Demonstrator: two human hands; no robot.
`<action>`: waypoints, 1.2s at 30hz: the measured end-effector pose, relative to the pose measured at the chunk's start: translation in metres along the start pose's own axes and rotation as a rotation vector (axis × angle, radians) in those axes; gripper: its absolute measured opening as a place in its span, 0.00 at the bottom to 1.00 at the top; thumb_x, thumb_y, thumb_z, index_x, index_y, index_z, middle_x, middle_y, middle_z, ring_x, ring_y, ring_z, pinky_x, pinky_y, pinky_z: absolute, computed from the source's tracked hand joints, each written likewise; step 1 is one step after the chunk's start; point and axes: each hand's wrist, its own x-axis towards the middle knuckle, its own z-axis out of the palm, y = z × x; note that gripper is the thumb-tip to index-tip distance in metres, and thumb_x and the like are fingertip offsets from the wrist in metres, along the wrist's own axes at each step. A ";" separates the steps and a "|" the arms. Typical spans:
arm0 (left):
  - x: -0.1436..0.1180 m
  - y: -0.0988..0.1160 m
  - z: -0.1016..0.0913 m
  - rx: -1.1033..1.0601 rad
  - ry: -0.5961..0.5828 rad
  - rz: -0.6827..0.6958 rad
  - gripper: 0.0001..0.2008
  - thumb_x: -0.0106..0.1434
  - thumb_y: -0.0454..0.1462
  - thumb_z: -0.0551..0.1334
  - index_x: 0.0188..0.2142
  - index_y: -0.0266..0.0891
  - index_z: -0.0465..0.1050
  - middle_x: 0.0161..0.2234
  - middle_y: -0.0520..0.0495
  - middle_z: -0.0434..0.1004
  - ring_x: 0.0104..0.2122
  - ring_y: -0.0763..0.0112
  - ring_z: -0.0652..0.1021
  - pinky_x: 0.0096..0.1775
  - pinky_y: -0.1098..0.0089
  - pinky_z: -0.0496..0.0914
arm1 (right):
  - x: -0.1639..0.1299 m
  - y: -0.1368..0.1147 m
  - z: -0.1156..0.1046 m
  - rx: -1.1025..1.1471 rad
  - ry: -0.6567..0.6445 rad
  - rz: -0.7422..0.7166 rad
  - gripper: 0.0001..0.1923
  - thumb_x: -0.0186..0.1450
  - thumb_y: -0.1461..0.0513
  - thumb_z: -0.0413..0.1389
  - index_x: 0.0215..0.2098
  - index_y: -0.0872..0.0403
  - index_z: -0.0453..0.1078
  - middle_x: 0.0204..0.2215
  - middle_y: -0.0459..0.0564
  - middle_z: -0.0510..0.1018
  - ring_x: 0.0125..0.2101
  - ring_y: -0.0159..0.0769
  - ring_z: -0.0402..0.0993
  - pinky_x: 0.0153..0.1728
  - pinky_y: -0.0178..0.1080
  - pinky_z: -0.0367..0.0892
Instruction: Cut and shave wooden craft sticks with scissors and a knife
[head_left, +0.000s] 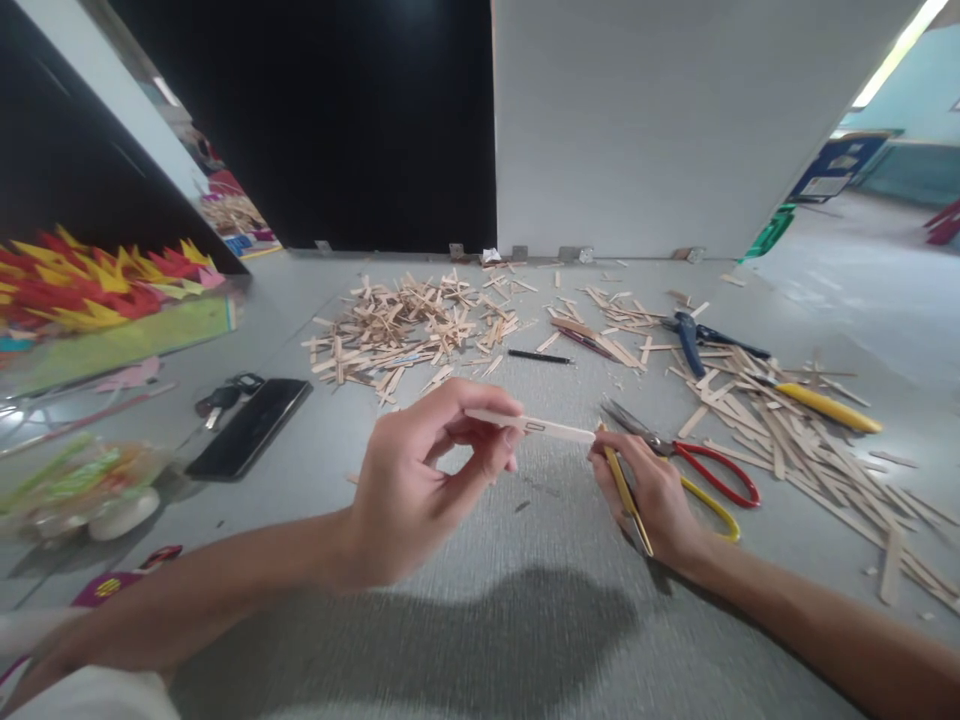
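Observation:
My left hand pinches a pale wooden craft stick between thumb and fingers, above the table. A small rectangular outline shows on the stick near my fingertips. At the stick's right end, my right hand is closed around a slim yellow tool that looks like a craft knife; its tip by the stick is too small to make out. Just behind my right hand, scissors with one red and one yellow handle lie with their blades pointing away to the left.
Craft sticks are heaped at the back and right. Blue-handled pliers, a yellow-handled tool and a black pen lie among them. A phone, keys and a plastic bag are at left, before upright boards.

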 end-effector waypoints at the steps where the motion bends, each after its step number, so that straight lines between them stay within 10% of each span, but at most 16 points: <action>1: 0.000 0.000 0.000 -0.006 0.009 -0.008 0.09 0.72 0.26 0.65 0.47 0.41 0.77 0.35 0.55 0.80 0.31 0.79 0.82 0.32 0.79 0.78 | 0.000 0.000 0.000 -0.002 -0.004 0.002 0.09 0.75 0.67 0.53 0.48 0.51 0.74 0.33 0.49 0.84 0.32 0.40 0.84 0.36 0.40 0.78; 18: 0.001 0.003 -0.002 -0.085 -0.001 -0.047 0.07 0.71 0.27 0.67 0.45 0.40 0.77 0.33 0.55 0.82 0.29 0.77 0.84 0.31 0.79 0.80 | -0.003 0.008 0.005 0.033 -0.105 0.120 0.11 0.75 0.63 0.54 0.51 0.52 0.76 0.36 0.53 0.85 0.36 0.43 0.84 0.42 0.44 0.80; 36: 0.024 -0.018 -0.007 0.028 -0.076 -0.301 0.04 0.69 0.35 0.66 0.40 0.38 0.81 0.27 0.51 0.82 0.26 0.75 0.81 0.29 0.77 0.79 | -0.010 0.016 0.011 0.044 -0.202 0.115 0.37 0.66 0.73 0.50 0.72 0.49 0.65 0.45 0.54 0.85 0.46 0.44 0.85 0.49 0.48 0.82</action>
